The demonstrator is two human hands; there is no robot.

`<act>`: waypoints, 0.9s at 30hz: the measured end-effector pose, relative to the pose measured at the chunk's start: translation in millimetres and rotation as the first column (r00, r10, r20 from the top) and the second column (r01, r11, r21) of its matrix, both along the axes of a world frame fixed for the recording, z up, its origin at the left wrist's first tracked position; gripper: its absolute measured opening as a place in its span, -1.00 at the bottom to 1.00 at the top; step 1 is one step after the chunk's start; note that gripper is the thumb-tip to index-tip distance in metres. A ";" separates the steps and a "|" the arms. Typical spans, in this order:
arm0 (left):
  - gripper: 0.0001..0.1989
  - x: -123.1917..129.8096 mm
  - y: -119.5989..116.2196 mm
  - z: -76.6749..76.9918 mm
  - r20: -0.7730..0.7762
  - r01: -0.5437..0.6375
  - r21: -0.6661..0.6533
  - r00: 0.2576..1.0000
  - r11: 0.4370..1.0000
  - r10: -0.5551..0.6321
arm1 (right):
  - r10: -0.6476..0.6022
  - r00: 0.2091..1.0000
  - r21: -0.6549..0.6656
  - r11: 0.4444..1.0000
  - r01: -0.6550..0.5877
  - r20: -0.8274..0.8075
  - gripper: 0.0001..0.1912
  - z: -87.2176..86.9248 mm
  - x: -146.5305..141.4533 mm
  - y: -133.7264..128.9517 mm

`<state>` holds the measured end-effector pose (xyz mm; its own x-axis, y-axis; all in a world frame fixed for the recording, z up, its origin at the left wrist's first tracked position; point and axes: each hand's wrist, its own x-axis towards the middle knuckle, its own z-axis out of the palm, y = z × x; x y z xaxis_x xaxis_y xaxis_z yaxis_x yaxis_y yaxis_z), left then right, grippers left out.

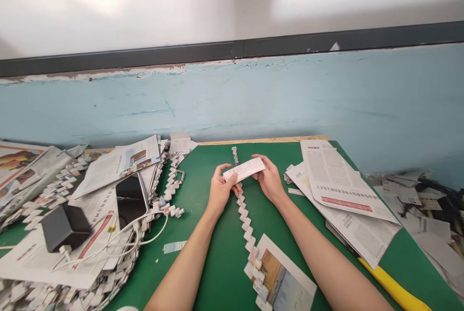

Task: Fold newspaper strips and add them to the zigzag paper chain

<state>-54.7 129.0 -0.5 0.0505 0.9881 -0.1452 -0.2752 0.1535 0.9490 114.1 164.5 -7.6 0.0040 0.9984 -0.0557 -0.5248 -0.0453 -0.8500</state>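
A folded strip of printed paper (245, 170) is stretched between my two hands above the green table (203, 171). My left hand (220, 188) pinches its left end, thumb on top. At the right end, my right hand (268, 178) grips the strip between thumb and fingers. Beneath the hands a zigzag chain of folded paper (247, 221) runs from near the table's far edge toward me. Its near part lies over a printed picture sheet (286, 275).
Newspapers (344, 185) and a yellow-handled object (395, 289) lie at the right. At the left are a phone (131, 200), a black box (66, 226), a white cable (163, 229), newspapers and more folded chains. Paper scraps (431, 224) are heaped beyond the table's right edge.
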 end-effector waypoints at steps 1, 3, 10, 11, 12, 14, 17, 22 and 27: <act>-0.32 0.6 0.0 -0.2 -0.002 -0.014 0.004 1.000 1.000 0.014 | -0.005 1.000 0.002 1.000 0.005 -0.003 -0.67 0.2 -0.8 0.3; -0.33 1.7 0.2 -0.8 -0.009 -0.033 0.008 0.999 0.999 0.033 | 0.008 1.000 0.017 1.000 -0.008 0.004 -0.51 -0.1 -2.2 0.5; -0.36 6.7 -0.1 -3.0 -0.076 -0.048 0.037 0.996 0.998 0.051 | -0.064 0.988 0.122 0.991 0.047 0.138 -0.41 -6.9 -5.4 -7.9; -0.36 7.1 -0.3 -2.5 -0.083 -0.054 0.041 0.995 0.998 0.057 | -0.077 0.986 0.136 0.989 0.057 0.147 -0.43 -7.2 -5.9 -9.7; -0.37 7.2 -0.5 -1.8 -0.088 -0.055 0.044 0.994 0.998 0.059 | -0.090 0.983 0.145 0.987 0.067 0.158 -0.45 -7.1 -6.4 -11.5; -0.38 6.9 -0.6 -0.3 -0.093 -0.051 0.045 0.994 0.998 0.055 | -0.127 0.971 0.137 0.985 0.101 0.203 -0.48 -5.9 -7.4 -14.4; -0.40 5.7 -0.5 0.8 -0.111 -0.035 0.028 0.993 0.999 0.038 | -0.184 0.920 0.086 0.983 0.164 0.346 -0.43 -3.6 -9.1 -16.6; -0.47 7.1 -3.5 1.7 -0.178 0.027 0.037 0.984 0.999 -0.020 | -0.165 0.910 0.053 0.986 0.157 0.381 -0.36 -4.0 -10.6 -15.4; -0.49 11.9 -9.5 6.8 -0.229 0.125 0.058 0.967 0.990 -0.109 | -0.104 0.922 0.036 0.995 0.097 0.373 -0.42 -1.0 -10.6 -17.2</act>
<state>-42.8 119.4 6.3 0.1405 0.9855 -0.0950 -0.0376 0.1012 0.9942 103.5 147.3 -8.6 0.1215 0.9925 -0.0140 -0.1699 0.0069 -0.9854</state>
